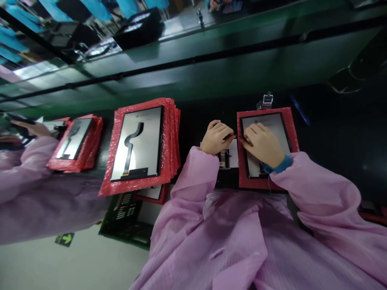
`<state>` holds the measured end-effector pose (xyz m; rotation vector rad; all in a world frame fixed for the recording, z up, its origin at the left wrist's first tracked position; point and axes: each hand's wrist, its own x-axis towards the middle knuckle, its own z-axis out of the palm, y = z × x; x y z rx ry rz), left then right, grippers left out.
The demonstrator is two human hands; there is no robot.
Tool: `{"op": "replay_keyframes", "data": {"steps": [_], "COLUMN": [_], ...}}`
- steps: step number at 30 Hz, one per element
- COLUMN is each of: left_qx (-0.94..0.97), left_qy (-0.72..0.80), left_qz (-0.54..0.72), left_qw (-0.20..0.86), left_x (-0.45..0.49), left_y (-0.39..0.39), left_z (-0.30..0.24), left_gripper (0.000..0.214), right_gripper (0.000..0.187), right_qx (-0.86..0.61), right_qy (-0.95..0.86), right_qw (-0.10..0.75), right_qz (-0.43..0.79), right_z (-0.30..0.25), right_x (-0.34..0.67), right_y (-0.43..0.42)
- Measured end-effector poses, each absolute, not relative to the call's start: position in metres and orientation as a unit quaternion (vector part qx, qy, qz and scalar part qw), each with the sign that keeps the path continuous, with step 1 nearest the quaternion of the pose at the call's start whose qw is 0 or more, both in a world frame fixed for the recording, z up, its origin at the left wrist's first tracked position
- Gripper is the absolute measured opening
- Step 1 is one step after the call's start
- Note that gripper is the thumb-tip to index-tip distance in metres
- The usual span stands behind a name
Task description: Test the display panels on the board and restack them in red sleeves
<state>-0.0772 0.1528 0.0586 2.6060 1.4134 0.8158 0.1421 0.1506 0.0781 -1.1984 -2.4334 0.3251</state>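
My left hand (216, 137) is closed in a pinch, with a small dark thing at its fingertips that I cannot make out. Facing it, my right hand (263, 144) lies over a flat display panel (276, 122), thumb and finger pressed together near the panel's left edge; what they grip is too small to name. Under the panel is a red bubble-wrap sheet (292, 129). Partly hidden below my left hand are a white paper (234, 152) and a small dark-framed piece (224, 159). A blue band (283, 164) circles my right wrist.
Left of my hands stands a stack of red bubble-wrap sheets (173, 141) topped by a display panel with a dark ribbon cable (129, 147). A metal counter (267, 100) and blue pen (300, 110) lie behind. Below is a green crate (127, 235). A co-worker's sleeve (36, 155) shows left.
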Motion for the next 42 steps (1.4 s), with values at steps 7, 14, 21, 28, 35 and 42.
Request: {"op": "replay_keyframes", "data": {"steps": [7, 14, 21, 28, 35, 42], "left_qx": [0.866, 0.869, 0.873, 0.872, 0.87, 0.872], "left_qy": [0.421, 0.428, 0.416, 0.417, 0.422, 0.421], "left_qz": [0.269, 0.232, 0.219, 0.219, 0.219, 0.214], "left_qw": [0.032, 0.094, 0.134, 0.138, 0.131, 0.132], "left_x": [-0.074, -0.073, -0.066, -0.065, -0.065, -0.067], "left_y": [0.148, 0.145, 0.146, 0.146, 0.146, 0.147], "left_z": [0.059, 0.06, 0.059, 0.058, 0.056, 0.055], "left_gripper": [0.031, 0.03, 0.025, 0.025, 0.027, 0.027], "right_gripper": [0.02, 0.018, 0.015, 0.016, 0.018, 0.019], "right_qx": [-0.414, -0.405, -0.406, -0.398, -0.392, -0.39], "right_qy": [-0.811, -0.795, -0.788, -0.788, -0.807, -0.81], "right_qw": [0.242, 0.234, 0.236, 0.252, 0.229, 0.223], "right_qz": [0.335, 0.387, 0.398, 0.397, 0.378, 0.376], "right_z": [0.071, 0.075, 0.069, 0.066, 0.065, 0.064], "right_x": [0.137, 0.138, 0.136, 0.137, 0.139, 0.137], "right_y": [0.151, 0.151, 0.154, 0.155, 0.157, 0.158]}}
